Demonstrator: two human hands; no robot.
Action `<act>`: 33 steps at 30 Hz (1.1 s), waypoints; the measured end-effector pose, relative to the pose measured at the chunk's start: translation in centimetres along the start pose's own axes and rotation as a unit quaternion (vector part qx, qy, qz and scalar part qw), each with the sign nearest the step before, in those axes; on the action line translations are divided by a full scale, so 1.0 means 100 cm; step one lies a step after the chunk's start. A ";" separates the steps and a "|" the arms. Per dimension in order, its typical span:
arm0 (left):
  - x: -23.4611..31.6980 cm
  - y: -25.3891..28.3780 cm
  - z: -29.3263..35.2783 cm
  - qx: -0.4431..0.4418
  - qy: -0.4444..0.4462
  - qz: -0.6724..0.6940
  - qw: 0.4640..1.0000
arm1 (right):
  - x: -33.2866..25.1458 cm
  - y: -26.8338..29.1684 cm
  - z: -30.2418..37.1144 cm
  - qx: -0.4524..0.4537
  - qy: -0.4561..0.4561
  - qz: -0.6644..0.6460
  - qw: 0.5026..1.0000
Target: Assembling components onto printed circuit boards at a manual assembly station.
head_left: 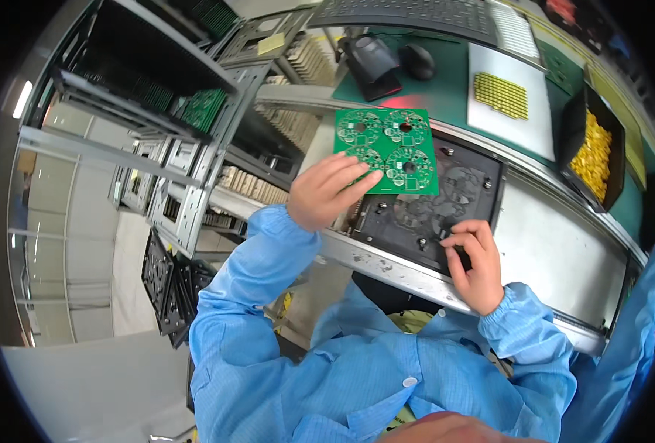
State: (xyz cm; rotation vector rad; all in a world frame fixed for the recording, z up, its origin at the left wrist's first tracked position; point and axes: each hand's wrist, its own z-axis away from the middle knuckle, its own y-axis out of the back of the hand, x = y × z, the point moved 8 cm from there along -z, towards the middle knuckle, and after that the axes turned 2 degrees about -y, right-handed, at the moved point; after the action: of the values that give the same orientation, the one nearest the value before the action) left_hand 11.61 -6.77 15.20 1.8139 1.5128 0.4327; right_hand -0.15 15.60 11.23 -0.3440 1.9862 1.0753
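My left hand (331, 189) grips a green circuit board (383, 127) by its near left part, fingers lying over its top face. Several round patterns with small pads and holes cover the board. It lies over the far left part of a black fixture plate (469, 168), and I cannot tell whether it touches the plate. At the plate's near right part is my right hand (477, 266), its fingers curved and the thumb slightly apart from the forefinger. Nothing shows between them. Small metal knobs (422, 243) stand on the plate.
Beyond the board are a black scanner (372, 63) throwing red light and a mouse (417, 61). To the right stand a white sheet with yellow pieces (501, 94) and a black bin of yellow parts (593, 159). Metal racks (202, 173) holding boards rise on the left.
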 end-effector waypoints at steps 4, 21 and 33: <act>-0.004 -0.038 -0.035 0.023 0.032 0.056 0.998 | 0.001 0.005 0.003 0.016 0.003 -0.011 1.000; -0.054 -0.096 -0.062 0.129 0.146 0.083 0.977 | -0.001 0.007 0.000 0.019 0.031 0.013 0.999; -0.015 -0.052 -0.052 0.098 0.123 0.028 0.987 | -0.001 0.006 -0.001 0.027 0.026 0.011 0.999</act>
State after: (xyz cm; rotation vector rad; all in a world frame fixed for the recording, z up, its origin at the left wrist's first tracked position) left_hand 4.11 -6.36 15.36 2.0187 1.7238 0.5701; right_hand -0.47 15.81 11.68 -0.3255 2.0647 1.0344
